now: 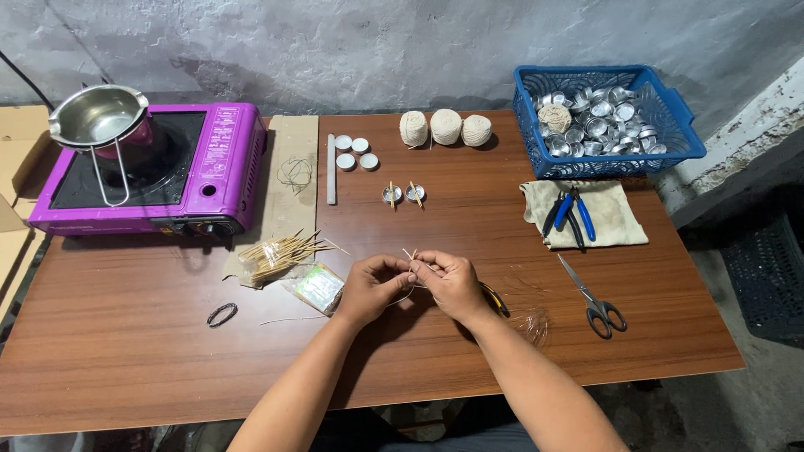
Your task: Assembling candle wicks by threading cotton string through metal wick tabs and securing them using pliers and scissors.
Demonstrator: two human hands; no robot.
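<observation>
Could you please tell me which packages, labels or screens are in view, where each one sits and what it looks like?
Clear plastic packet of wooden sticks: torn open, left of the hands.
Small flat clear plastic bag: greenish contents, beside the left hand.
Pale printed label: narrow strip on the purple portable stove.
No screens.

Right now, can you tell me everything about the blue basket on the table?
The blue basket is a rectangular plastic bin with lattice sides full of small holes and a thicker rim. It sits upright at the far right corner of the wooden table, close to the grey wall. Inside lies a heap of small shiny metal cups, with one ball of pale string resting among them at the left. Just in front of it lies a beige cloth with blue-handled pliers on it. No hand touches the basket.
</observation>
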